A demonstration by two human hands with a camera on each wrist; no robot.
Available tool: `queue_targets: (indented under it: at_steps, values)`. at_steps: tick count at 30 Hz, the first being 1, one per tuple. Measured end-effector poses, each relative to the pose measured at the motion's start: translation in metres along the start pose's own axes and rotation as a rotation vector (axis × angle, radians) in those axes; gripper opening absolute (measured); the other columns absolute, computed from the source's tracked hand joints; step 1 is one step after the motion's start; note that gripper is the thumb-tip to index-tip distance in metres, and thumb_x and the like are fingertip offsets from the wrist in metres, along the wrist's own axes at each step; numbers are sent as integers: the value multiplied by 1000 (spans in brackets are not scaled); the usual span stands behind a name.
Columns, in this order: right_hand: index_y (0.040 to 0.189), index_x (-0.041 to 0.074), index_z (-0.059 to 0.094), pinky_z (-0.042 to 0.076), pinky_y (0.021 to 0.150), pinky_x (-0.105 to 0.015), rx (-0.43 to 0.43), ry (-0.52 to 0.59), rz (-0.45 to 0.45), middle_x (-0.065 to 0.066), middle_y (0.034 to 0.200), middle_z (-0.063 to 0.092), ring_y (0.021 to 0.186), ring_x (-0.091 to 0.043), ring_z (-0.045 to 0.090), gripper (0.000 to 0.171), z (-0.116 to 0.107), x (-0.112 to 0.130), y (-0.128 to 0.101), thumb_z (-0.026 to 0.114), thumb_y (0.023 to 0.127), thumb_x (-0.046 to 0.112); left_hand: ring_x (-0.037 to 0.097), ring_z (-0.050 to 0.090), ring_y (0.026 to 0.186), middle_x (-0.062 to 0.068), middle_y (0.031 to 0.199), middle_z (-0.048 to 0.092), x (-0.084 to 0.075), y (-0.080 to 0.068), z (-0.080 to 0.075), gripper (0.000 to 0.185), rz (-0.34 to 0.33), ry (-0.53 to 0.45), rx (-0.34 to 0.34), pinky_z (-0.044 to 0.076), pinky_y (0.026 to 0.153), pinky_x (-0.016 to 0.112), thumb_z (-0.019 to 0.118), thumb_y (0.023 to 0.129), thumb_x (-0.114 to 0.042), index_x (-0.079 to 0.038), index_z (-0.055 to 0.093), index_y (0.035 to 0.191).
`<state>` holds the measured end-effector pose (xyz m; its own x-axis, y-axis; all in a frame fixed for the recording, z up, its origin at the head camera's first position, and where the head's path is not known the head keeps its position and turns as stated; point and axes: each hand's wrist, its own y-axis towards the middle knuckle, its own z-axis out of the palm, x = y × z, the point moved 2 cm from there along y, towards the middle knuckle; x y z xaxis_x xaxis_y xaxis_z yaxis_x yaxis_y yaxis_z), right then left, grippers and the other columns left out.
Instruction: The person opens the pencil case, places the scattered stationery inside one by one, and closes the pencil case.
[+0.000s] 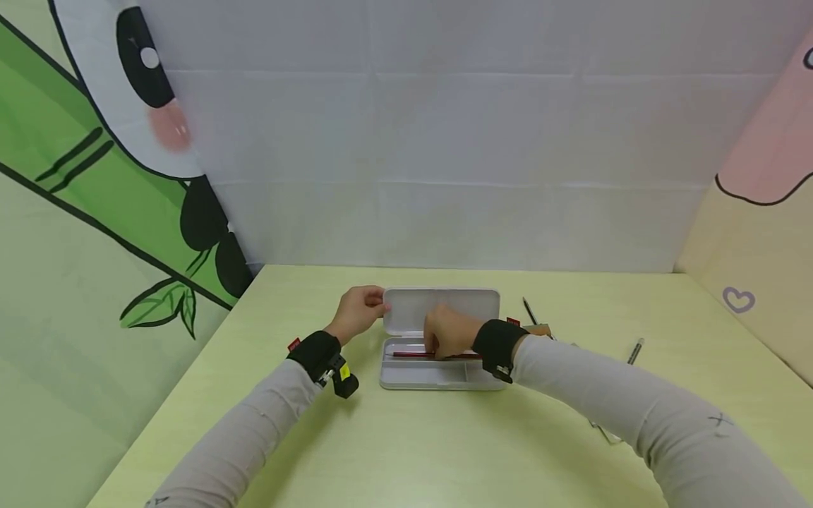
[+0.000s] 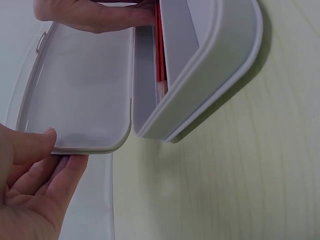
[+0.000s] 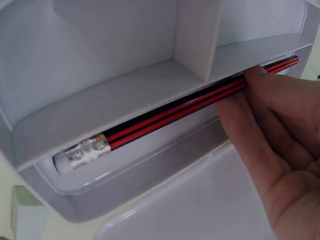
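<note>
Pencil-into-case step, at its very end. Red-and-black pencil point(image 3: 170, 114) lying flat in the long back compartment of the white pencil case point(image 1: 438, 374), eraser end near one short wall, point toward the other. Right hand point(image 1: 447, 334) reaching into the case, straight fingertips point(image 3: 250, 85) resting along the pencil shaft: pressing it down rather than wrapped round it, so effectively released. Left hand point(image 1: 358, 310) pinching the corner of the raised lid point(image 1: 441, 309), thumb point(image 2: 37, 142) on the inner face and fingers behind, keeping it upright on the far side of the case. Case sitting mid-table on the pale green table point(image 1: 406, 451); another pen point(image 1: 635, 350) and a dark pencil point(image 1: 529, 310) lying to the right, well apart from the case.

Judged next: lifting the right fingers clear without dragging the pencil out of its slot, then either reaching right for one of the loose items or swinging the lid down. Care needed at the narrow compartment wall, and fingers out of the way before the lid drops.
</note>
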<state>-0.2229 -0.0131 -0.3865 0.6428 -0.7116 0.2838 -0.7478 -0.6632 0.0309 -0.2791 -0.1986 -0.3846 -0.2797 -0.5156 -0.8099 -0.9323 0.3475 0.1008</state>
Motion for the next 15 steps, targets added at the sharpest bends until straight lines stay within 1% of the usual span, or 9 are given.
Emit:
queue_targets:
  at_steps: [8,15]
  values:
    - [74,8,78,48,54,-14,39,31,36,-4,71,74,61,-3,58,13,1,-5,1,77,69,-4,30,69,97,22,107,70,-1,2,1,29,-5,12,-6,59,80,33,66,89,-5,3,64,117]
    - [74,9,79,47,54,-13,46,2,15,-2,72,75,62,-2,58,16,1,-9,2,75,68,-5,32,69,98,24,108,70,-1,2,2,30,0,-1,-8,59,80,33,65,90,-5,4,64,118]
